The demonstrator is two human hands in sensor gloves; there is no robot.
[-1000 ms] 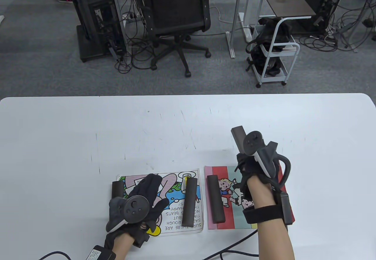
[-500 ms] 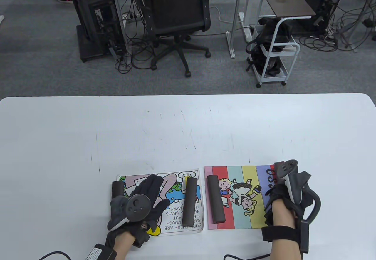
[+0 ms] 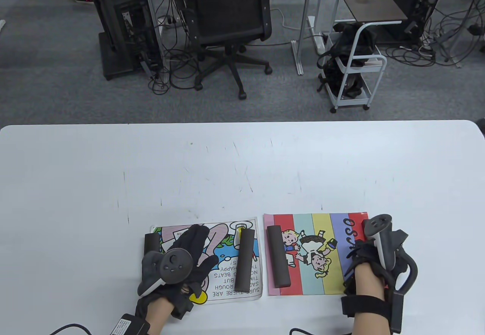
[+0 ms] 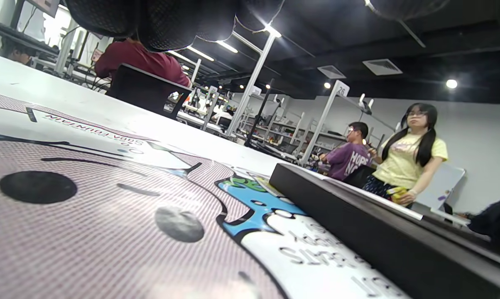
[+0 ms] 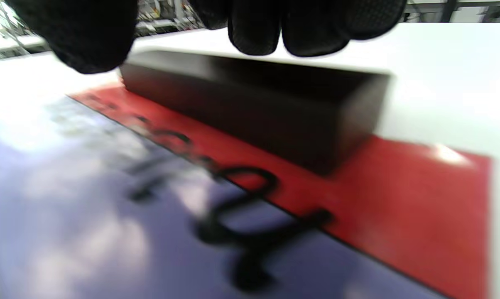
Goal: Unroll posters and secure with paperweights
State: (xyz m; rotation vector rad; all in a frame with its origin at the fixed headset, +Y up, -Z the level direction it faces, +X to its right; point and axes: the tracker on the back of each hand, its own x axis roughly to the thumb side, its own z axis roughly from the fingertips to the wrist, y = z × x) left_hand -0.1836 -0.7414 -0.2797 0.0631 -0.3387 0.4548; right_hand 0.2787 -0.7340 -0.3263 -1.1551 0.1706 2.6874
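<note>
White table (image 3: pixel 242 160) | left hand (image 3: pixel 182 263) flat, fingers spread on comic poster (image 3: pixel 227 274) | right hand (image 3: pixel 373 259) gripping dark bar paperweight (image 5: pixel 254 108) on striped poster's (image 3: pixel 303 225) red right edge

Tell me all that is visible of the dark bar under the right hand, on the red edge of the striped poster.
The dark bar is a long block with flat faces and sharp edges, matte, nearly black. It lies flat on the red stripe at the right edge of the striped poster, running along that edge. The right hand covers it in the table view; in the right wrist view the gloved fingers sit at its top. That view is blurred, so its material and the exact grip are unclear.
</note>
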